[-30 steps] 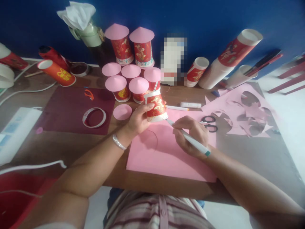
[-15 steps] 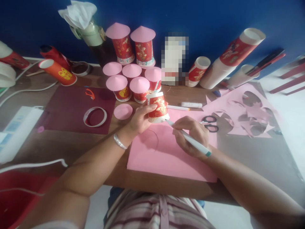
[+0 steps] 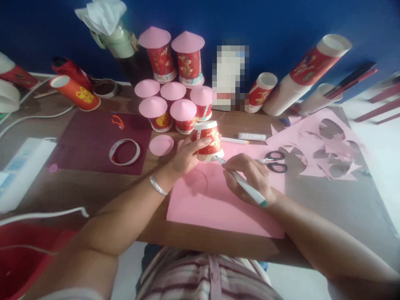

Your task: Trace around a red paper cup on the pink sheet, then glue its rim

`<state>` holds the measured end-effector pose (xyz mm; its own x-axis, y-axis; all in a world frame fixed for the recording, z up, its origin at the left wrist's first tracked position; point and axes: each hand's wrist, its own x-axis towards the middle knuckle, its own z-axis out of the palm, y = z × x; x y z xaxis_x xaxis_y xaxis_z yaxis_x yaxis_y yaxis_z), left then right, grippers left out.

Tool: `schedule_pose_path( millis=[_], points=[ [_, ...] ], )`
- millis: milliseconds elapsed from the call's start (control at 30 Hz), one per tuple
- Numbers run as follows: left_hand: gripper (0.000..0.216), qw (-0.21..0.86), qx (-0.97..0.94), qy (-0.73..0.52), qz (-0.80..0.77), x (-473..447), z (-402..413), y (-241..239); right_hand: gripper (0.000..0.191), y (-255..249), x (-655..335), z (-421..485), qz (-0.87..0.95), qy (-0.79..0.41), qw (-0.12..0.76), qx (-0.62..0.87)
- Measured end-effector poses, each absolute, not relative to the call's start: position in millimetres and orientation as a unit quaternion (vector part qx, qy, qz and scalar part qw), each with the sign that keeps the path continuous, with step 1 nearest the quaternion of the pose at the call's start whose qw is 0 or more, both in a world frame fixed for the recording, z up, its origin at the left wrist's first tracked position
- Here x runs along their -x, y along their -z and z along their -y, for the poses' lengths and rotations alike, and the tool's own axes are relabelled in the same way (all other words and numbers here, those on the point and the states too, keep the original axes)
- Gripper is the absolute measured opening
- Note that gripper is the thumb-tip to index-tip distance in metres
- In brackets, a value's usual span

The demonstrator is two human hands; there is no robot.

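My left hand is wrapped round a red paper cup with gold figures, its white band at the lower end. In my right hand is a white marker pen with a green end; its tip meets the white band of the cup. Beneath both hands lies pink paper with a faint curved line on it. Just behind the cup stand several red cups with pink paper cone tops. A flat pink disc lies left of my left hand.
Black-handled scissors and cut pink scraps lie to the right. A roll of tape rests on a dark red sheet at left. Stacked paper cups, a small red cup and a capped marker are behind.
The cup has shifted slightly right and turned a little in my left hand. My right hand and the marker have moved slightly left, the tip staying at the white band.
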<state>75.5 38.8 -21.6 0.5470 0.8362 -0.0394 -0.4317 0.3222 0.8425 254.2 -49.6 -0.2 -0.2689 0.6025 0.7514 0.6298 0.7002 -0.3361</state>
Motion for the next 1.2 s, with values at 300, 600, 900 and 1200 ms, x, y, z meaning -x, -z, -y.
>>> schedule_pose_path(
  millis=[300, 600, 900, 1200],
  points=[
    [0.034, 0.767, -0.435, -0.406, -0.241, -76.6, -38.6, 18.0, 0.016, 1.5, -254.4, 48.4, 0.798, 0.026, 0.464, 0.383],
    [0.034, 0.765, -0.435, -0.408, -0.244, -76.5, -37.8, 17.4, 0.013, 0.6, -255.1, 49.1, 0.803, 0.037, 0.451, 0.388],
    [0.034, 0.765, -0.435, -0.405, -0.247, -76.3, -37.9, 18.3, 0.014, 1.6, -254.7, 48.5, 0.803, 0.03, 0.456, 0.383],
    [0.033, 0.765, -0.433, -0.407, -0.249, -76.7, -37.5, 17.6, 0.013, 1.7, -254.8, 48.0, 0.799, 0.035, 0.458, 0.389]
  ],
)
